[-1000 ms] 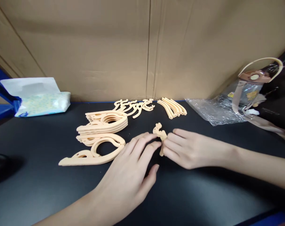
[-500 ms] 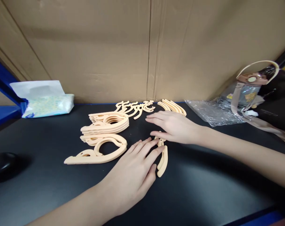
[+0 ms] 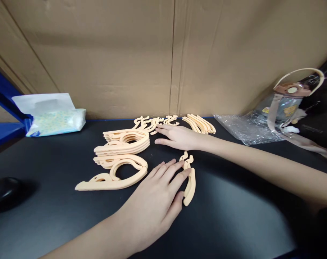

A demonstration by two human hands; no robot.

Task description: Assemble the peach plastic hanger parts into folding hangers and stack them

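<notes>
My left hand [image 3: 155, 203] lies palm down with its fingers stretched out. Its fingertips rest at the left side of a beige plastic hanger part [image 3: 190, 187], made of curved pieces that overlap, with two small hooked ends at the top. Farther back, my right hand [image 3: 176, 136] reaches left with straight fingers, its fingertips at the near side of a group of loose beige hanger hooks [image 3: 144, 124]. The fingers partly cover those hooks, so contact is hard to make out. Left of both hands lie stacked folded hangers [image 3: 125, 185], made of the same beige plastic.
Several curved hanger arms [image 3: 199, 124] lie at the back. A clear plastic bag [image 3: 241, 129] and a strapped bottle [image 3: 290, 104] are on the right. On the left are a tissue pack [image 3: 55, 120] and a black mouse [image 3: 4, 190]. Cardboard [image 3: 120, 61] stands behind the black table.
My right hand has moved left and away from the hanger part, over to the loose hooks. My left hand has stayed on the part, whose hooked top now shows.
</notes>
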